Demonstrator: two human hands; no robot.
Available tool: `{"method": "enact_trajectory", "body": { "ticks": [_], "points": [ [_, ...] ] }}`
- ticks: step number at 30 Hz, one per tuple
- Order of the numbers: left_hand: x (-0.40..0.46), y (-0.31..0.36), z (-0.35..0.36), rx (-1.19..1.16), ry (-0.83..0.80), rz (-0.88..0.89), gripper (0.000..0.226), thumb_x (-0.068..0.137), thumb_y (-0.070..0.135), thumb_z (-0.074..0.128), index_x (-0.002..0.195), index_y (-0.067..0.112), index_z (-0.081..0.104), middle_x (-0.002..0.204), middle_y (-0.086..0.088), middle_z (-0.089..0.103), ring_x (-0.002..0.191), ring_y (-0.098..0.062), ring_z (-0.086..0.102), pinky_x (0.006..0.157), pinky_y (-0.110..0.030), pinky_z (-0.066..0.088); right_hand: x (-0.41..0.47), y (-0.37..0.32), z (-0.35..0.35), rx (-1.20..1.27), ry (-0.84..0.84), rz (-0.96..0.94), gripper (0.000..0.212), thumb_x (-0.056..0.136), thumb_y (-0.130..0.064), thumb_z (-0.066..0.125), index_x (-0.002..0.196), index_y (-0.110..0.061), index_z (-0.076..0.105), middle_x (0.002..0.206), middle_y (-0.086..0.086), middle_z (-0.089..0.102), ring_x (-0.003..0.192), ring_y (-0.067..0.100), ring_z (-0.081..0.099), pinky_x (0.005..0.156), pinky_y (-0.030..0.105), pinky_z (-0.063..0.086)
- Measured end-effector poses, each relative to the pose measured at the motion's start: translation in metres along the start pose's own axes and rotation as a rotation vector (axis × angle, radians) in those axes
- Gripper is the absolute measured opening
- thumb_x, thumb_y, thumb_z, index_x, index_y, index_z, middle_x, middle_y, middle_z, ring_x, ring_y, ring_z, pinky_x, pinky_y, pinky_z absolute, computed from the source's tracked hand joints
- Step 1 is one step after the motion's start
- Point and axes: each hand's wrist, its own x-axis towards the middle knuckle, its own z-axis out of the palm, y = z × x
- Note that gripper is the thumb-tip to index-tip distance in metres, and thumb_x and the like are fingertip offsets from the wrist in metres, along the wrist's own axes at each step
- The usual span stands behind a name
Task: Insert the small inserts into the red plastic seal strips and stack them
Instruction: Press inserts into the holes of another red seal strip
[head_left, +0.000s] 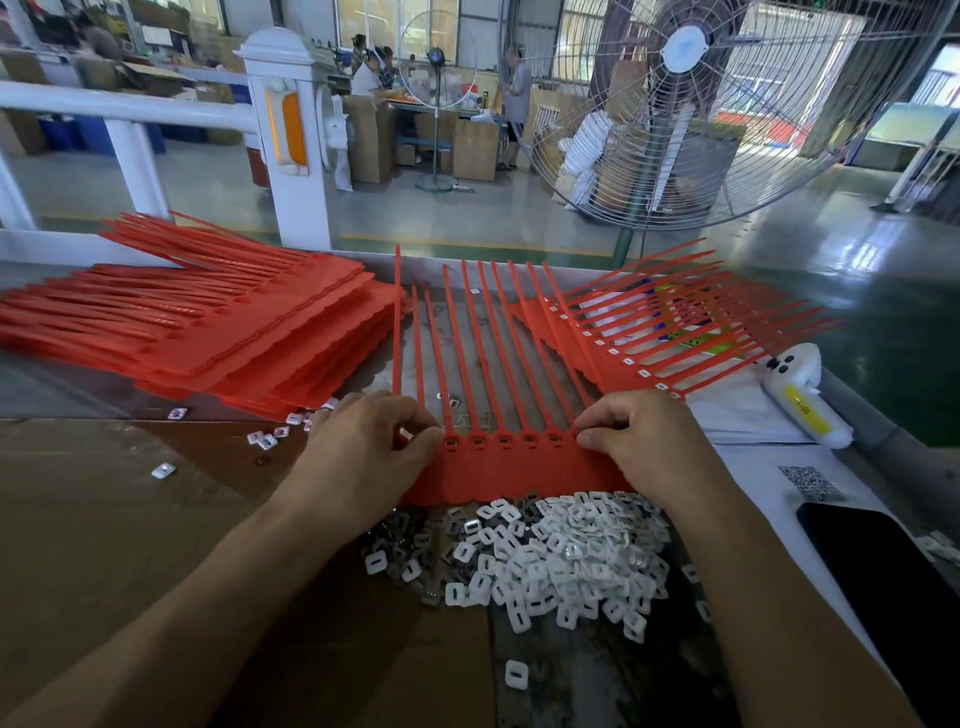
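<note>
A red seal strip sheet (511, 470) lies flat in front of me, its thin tails pointing away. My left hand (363, 447) pinches the sheet's left end at the row of sockets. My right hand (641, 441) pinches its right end with curled fingers. A pile of small white inserts (550, 561) sits just below the sheet, between my forearms. A tall stack of red sheets (218, 322) lies at the left. Another red sheet pile (665, 332), with inserts in its sockets, fans out at the right.
Loose inserts (270, 439) lie scattered on the brown cardboard (104, 519). A black phone (883, 566) and a white bottle (800, 400) rest on white paper at the right. A white railing post (291, 140) and a big standing fan (685, 104) stand beyond the table.
</note>
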Motion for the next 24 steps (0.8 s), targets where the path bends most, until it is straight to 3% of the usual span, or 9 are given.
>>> {"method": "enact_trajectory", "body": {
  "ticks": [7,16,19,24],
  "points": [
    [0.001,-0.001,0.0,0.006,-0.006,-0.009,0.013,0.096,0.042,0.063,0.098,0.036,0.074,0.096,0.023,0.064,0.1,-0.006,0.059,0.102,-0.05,0.045,0.0,0.002,-0.003,0.007,0.04,0.003,0.015,0.093,-0.015,0.074,0.099,-0.025,0.082,0.087,-0.02,0.067,0.085,-0.009,0.057,0.069,0.01,0.038],
    [0.001,-0.004,0.002,0.007,-0.019,-0.007,0.014,0.096,0.044,0.062,0.099,0.036,0.073,0.097,0.024,0.064,0.1,-0.005,0.059,0.103,-0.05,0.045,-0.003,-0.005,-0.001,-0.008,0.086,-0.041,0.015,0.093,-0.019,0.074,0.088,-0.032,0.079,0.085,-0.025,0.067,0.084,-0.008,0.06,0.07,0.013,0.041],
    [0.002,-0.003,0.002,0.009,-0.015,-0.013,0.012,0.096,0.043,0.062,0.096,0.037,0.073,0.097,0.021,0.065,0.101,-0.008,0.059,0.103,-0.05,0.045,-0.011,-0.022,0.003,0.038,-0.02,-0.18,0.013,0.09,-0.024,0.078,0.084,-0.036,0.078,0.086,-0.024,0.073,0.088,-0.008,0.065,0.078,0.02,0.048],
    [0.003,-0.004,0.002,0.032,-0.012,-0.015,0.011,0.096,0.04,0.062,0.096,0.037,0.072,0.098,0.02,0.065,0.102,-0.009,0.058,0.101,-0.05,0.045,-0.027,-0.051,0.026,0.059,-0.374,-0.353,0.004,0.088,-0.031,0.081,0.09,-0.034,0.079,0.093,-0.023,0.071,0.087,-0.004,0.067,0.077,0.02,0.046]
  ]
}}
